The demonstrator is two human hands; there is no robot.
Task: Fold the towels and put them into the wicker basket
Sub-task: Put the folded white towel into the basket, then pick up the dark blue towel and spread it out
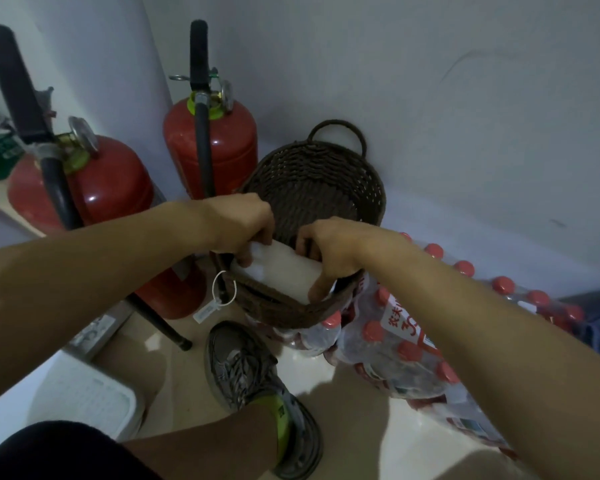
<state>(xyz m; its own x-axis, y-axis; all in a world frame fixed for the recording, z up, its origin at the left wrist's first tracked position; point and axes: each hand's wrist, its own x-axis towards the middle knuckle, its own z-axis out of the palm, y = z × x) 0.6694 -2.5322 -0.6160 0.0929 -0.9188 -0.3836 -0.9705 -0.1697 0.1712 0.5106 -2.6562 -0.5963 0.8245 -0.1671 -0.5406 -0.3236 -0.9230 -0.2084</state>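
White towel [278,268] held over the basket's [329,188] near rim.
Left hand [238,221] and right hand [333,247] each grasp one end, fingers curled round it.

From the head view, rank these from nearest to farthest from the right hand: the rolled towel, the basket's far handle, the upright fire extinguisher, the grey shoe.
1. Rolled towel: gripped by the right hand, at the basket's near rim.
2. Far handle: on the wicker basket, by the wall.
3 and 4. Upright fire extinguisher, left of the basket, and grey shoe, on the floor below: too close to call.
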